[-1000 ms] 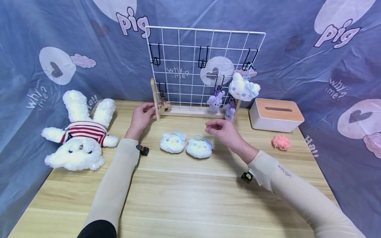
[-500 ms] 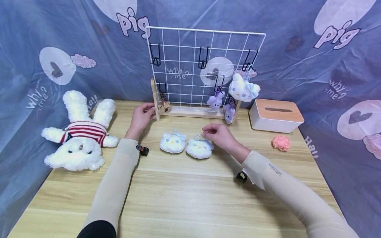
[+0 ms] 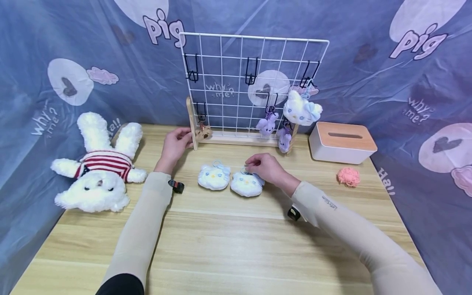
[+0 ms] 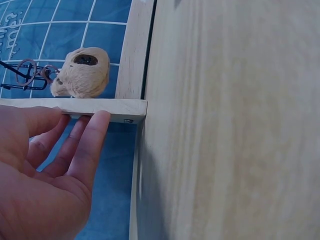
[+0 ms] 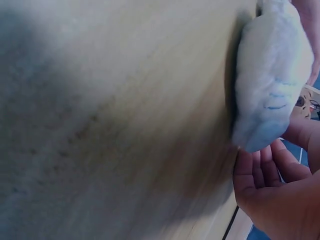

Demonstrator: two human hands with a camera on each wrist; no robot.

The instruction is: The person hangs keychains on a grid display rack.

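Observation:
In the head view, my left hand (image 3: 178, 143) touches the left wooden post (image 3: 192, 123) of the wire rack. Its fairly straight fingers (image 4: 87, 145) lie along the post's outer side in the left wrist view. A brown plush keychain (image 4: 86, 72) hangs just inside that post. My right hand (image 3: 267, 166) is low over the right-hand white cat plush keychain (image 3: 246, 184), fingertips right at its blue ring (image 3: 243, 171). The plush (image 5: 272, 75) hides those tips in the right wrist view; I cannot tell whether they pinch the ring. A matching cat keychain (image 3: 214, 177) lies left of it.
The white wire rack (image 3: 221, 65) holds several black hooks, two purple plush keychains (image 3: 267, 123) and another cat plush (image 3: 300, 110). A tissue box (image 3: 343, 141) and a pink scrunchie-like thing (image 3: 348, 176) are at right. A large white plush in a striped shirt (image 3: 107, 162) lies left.
My right hand has moved left and slightly down, from near the lower purple plush to the right-hand cat keychain's ring. The left hand keeps its place on the post.

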